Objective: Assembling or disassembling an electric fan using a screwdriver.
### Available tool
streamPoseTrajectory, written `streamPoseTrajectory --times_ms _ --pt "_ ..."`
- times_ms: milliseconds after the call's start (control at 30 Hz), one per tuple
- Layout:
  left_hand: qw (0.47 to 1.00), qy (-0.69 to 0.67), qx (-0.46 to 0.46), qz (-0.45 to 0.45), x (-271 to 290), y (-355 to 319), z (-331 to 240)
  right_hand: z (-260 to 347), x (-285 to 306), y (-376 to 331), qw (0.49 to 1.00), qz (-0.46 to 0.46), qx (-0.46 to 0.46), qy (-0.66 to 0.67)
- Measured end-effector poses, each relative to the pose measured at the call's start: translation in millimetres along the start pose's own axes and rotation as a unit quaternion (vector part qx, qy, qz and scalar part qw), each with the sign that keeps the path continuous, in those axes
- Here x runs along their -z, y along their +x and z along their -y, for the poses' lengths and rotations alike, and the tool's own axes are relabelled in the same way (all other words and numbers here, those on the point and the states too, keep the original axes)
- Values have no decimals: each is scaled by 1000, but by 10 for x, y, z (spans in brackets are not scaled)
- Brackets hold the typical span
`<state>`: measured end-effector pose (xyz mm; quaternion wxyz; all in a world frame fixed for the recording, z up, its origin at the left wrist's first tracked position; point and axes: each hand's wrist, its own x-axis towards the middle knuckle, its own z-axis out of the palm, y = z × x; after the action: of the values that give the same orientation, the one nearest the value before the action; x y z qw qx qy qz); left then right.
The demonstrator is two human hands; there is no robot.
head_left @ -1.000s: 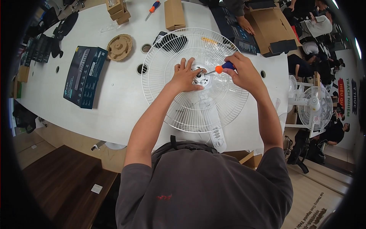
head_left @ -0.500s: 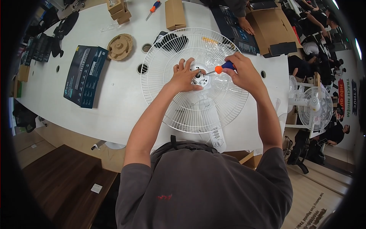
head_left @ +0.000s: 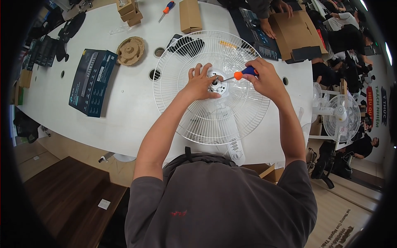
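Right hand (head_left: pixel 264 78) grips the screwdriver (head_left: pixel 244 74), left hand (head_left: pixel 201 86) splayed on the fan guard (head_left: pixel 216 108), which part-screens a black bundle (head_left: pixel 192 46); dark box (head_left: pixel 92 82) off left!

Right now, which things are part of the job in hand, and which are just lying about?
In use:
screwdriver, held in the right hand
round white wire grille, left hand at its hub
white buttoned column, partly under the grille

Seemingly just lying about:
second screwdriver, far side
dark printed box, left
brown moulded piece, left
brown carton, far side
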<state>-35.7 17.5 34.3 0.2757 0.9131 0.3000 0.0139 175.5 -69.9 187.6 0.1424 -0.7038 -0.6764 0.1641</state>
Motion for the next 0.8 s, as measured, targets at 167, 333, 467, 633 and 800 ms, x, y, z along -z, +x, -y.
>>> streamPoseTrajectory --times_ms 167,333,467,633,800 --pt "1000 4 2 8 26 -4 -16 -50 92 -27 999 -34 -2 16" --pt "1000 -1 3 4 -4 2 -8 -47 130 -46 998 -46 -35 22" --pt "1000 5 4 12 -23 8 -1 -48 98 -49 999 -42 -24 25" --pt "1000 5 6 16 -49 0 15 -55 82 -32 999 -43 -20 20" --pt "1000 3 5 8 -62 -6 19 -65 70 -17 999 -41 -9 23"
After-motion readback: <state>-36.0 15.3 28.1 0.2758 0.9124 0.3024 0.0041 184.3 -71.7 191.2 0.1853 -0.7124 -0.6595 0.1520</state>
